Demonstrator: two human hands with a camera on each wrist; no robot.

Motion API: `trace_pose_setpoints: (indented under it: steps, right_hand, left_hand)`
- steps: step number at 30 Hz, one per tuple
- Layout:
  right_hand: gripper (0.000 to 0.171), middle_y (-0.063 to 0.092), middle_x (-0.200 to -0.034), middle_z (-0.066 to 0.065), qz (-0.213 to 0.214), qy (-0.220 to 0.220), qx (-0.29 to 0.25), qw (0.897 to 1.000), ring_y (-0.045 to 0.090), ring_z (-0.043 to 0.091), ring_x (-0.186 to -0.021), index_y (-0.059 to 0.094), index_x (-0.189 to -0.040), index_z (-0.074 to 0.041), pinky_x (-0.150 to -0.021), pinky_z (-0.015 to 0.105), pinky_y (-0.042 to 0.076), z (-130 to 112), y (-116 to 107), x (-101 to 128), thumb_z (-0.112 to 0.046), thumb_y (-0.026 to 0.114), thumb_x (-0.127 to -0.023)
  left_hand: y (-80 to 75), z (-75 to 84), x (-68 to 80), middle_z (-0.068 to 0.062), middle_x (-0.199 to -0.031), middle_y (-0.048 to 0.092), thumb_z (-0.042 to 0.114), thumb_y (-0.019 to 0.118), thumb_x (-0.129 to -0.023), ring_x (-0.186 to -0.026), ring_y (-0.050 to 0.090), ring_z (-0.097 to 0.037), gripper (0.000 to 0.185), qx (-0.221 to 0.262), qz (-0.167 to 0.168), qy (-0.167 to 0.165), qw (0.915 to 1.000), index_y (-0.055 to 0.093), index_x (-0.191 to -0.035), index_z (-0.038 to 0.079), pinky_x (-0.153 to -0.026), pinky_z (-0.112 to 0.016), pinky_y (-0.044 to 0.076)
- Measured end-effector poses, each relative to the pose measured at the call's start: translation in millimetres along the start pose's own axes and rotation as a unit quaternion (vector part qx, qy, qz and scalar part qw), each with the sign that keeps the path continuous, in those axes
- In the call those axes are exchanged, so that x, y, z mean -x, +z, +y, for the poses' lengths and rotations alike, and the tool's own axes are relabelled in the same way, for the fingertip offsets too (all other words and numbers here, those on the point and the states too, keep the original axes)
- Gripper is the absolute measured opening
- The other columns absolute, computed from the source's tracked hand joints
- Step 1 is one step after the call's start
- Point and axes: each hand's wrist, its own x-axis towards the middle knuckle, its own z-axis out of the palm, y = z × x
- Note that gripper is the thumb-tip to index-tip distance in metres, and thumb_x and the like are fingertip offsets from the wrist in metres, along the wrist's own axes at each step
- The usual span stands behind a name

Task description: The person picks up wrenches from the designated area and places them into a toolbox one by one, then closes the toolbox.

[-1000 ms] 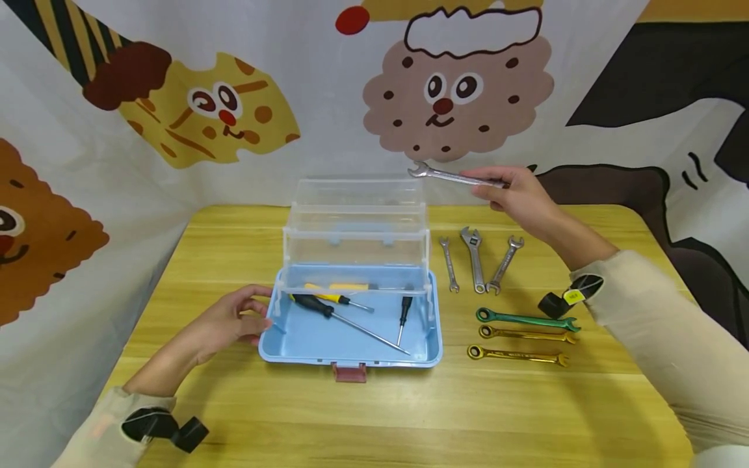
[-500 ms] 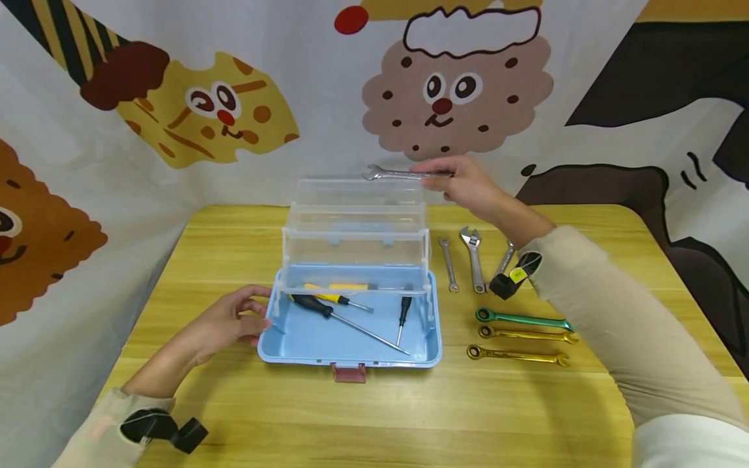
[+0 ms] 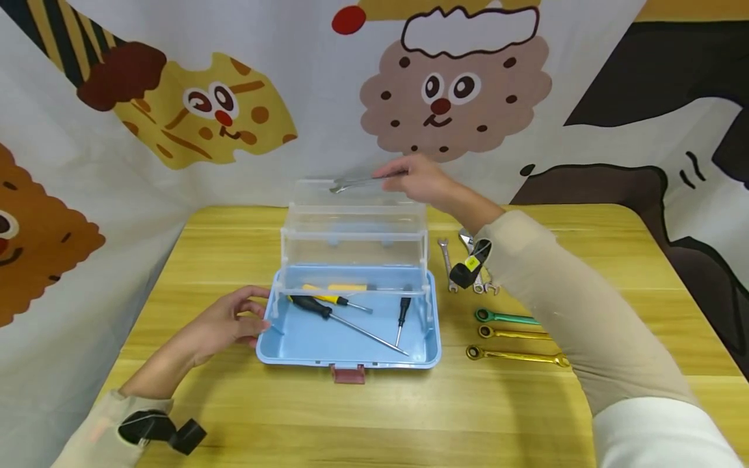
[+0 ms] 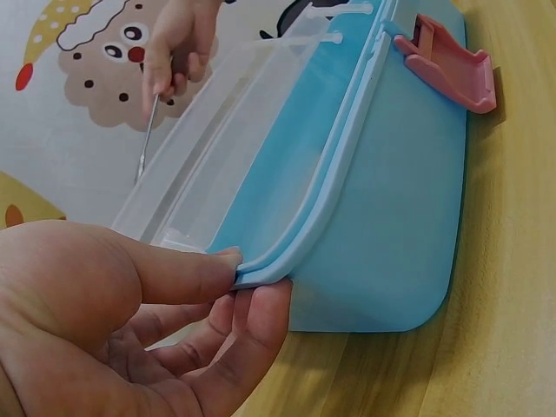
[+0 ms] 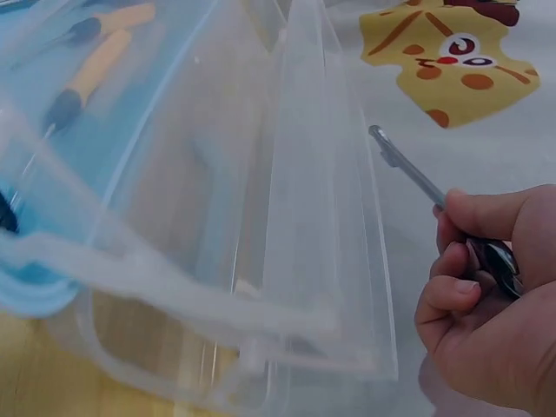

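A light blue toolbox (image 3: 351, 364) stands with its clear trays (image 3: 354, 234) raised at the back. My left hand (image 4: 130, 321) pinches the box's left front corner rim, thumb above and fingers below. Above the topmost clear tray, my right hand (image 3: 418, 181) holds a silver wrench (image 3: 357, 182) near one end, its other end pointing left. In the right wrist view the wrench (image 5: 408, 172) sticks out past the thumb, beside the tray's edge. Inside the box lie a long black screwdriver (image 3: 313, 304), a small black screwdriver (image 3: 404, 309) and yellow-handled screwdrivers (image 3: 348, 288).
Right of the box lie a small silver wrench (image 3: 447, 263) and an adjustable wrench (image 3: 465, 239), partly behind the right wrist camera. In front of them are a green wrench (image 3: 503, 317) and two gold wrenches (image 3: 515, 355). A printed cloth (image 3: 328, 117) hangs behind the table.
My right hand has carried the silver wrench leftward, from right of the toolbox to over the upper tray. The left hand keeps its hold on the box rim.
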Motion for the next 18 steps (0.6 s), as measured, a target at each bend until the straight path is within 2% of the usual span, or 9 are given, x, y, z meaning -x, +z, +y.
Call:
trace_pose_setpoints:
  steps: [3, 5, 7, 8, 10, 13, 16, 18]
  right_hand:
    - [0.034, 0.062, -0.138, 0.010, -0.010, 0.002, 0.001, 1.000, 0.057, 0.016, -0.096, 0.066, -0.136, -0.007, -0.089, 0.036, 0.048, -3.2, 6.4, -6.4, -0.010, 0.060, -0.103]
    - [0.034, 0.062, -0.137, 0.011, -0.011, 0.005, -0.006, 1.000, 0.059, 0.023, -0.101, 0.065, -0.135, -0.006, -0.092, 0.040, 0.049, -4.5, 10.7, -10.0, -0.009, 0.060, -0.102]
    - [0.033, 0.063, -0.137, 0.012, -0.009, 0.006, -0.005, 1.000, 0.058, 0.023, -0.120, 0.066, -0.134, -0.004, -0.101, 0.039, 0.048, -5.1, 14.7, -13.3, -0.008, 0.061, -0.101]
    - [0.033, 0.063, -0.136, 0.012, -0.008, 0.005, -0.005, 1.000, 0.058, 0.025, -0.122, 0.066, -0.133, -0.003, -0.102, 0.038, 0.048, -5.0, 16.6, -14.9, -0.007, 0.062, -0.101]
    - [0.032, 0.064, -0.134, 0.013, -0.004, 0.004, -0.008, 1.000, 0.058, 0.026, -0.119, 0.067, -0.131, -0.002, -0.101, 0.040, 0.048, -4.1, 20.3, -18.1, -0.006, 0.063, -0.100]
    - [0.032, 0.066, -0.125, 0.012, 0.000, 0.004, -0.019, 1.000, 0.059, 0.023, -0.105, 0.067, -0.130, -0.002, -0.094, 0.040, 0.051, -3.0, 24.4, -20.8, -0.007, 0.066, -0.099]
    - [0.034, 0.065, -0.107, 0.008, 0.001, 0.003, -0.036, 0.999, 0.055, 0.020, -0.087, 0.065, -0.132, -0.003, -0.074, 0.032, 0.050, -2.8, 26.0, -21.7, -0.009, 0.067, -0.098]
    - [0.037, 0.063, -0.100, 0.007, -0.004, 0.005, -0.062, 0.998, 0.050, 0.018, -0.078, 0.060, -0.134, -0.002, -0.062, 0.027, 0.043, -3.4, 25.7, -21.4, -0.007, 0.066, -0.098]
  left_hand:
    - [0.1, 0.1, 0.0, -0.018, -0.107, 0.055, -0.002, 0.062, -0.098, -0.086, 0.065, -0.026, 0.056, 0.003, -0.001, 0.002, 1.0000, 0.036, -0.147, -0.007, -0.072, -0.038, 0.060]
    - [0.6, 0.7, -0.1, -0.018, -0.107, 0.055, -0.002, 0.063, -0.098, -0.087, 0.065, -0.026, 0.056, 0.003, -0.001, 0.002, 1.0000, 0.037, -0.146, -0.008, -0.073, -0.037, 0.060]
    - [1.2, 1.5, -0.4, -0.018, -0.108, 0.055, -0.001, 0.063, -0.098, -0.087, 0.065, -0.026, 0.055, 0.000, 0.002, 0.000, 1.0000, 0.037, -0.146, -0.007, -0.073, -0.037, 0.060]
    - [1.4, 1.8, -0.5, -0.018, -0.108, 0.054, -0.001, 0.063, -0.098, -0.087, 0.065, -0.027, 0.055, -0.002, 0.003, -0.001, 1.0000, 0.037, -0.146, -0.007, -0.073, -0.036, 0.060]
    - [1.8, 2.2, -0.7, -0.018, -0.108, 0.054, -0.001, 0.063, -0.098, -0.088, 0.064, -0.028, 0.055, -0.005, 0.006, -0.003, 1.0000, 0.037, -0.146, -0.007, -0.073, -0.036, 0.060]
    - [1.8, 2.3, -0.6, -0.019, -0.108, 0.054, -0.001, 0.063, -0.098, -0.089, 0.064, -0.029, 0.055, -0.007, 0.008, -0.004, 0.9999, 0.038, -0.146, -0.007, -0.072, -0.036, 0.060]
    - [1.3, 1.8, -0.2, -0.019, -0.108, 0.054, -0.001, 0.063, -0.098, -0.089, 0.064, -0.028, 0.054, -0.004, 0.007, -0.003, 1.0000, 0.038, -0.146, -0.007, -0.072, -0.036, 0.060]
    - [0.9, 1.2, 0.3, -0.018, -0.108, 0.054, 0.000, 0.063, -0.098, -0.088, 0.064, -0.028, 0.054, -0.003, 0.007, -0.003, 1.0000, 0.038, -0.145, -0.007, -0.072, -0.036, 0.060]
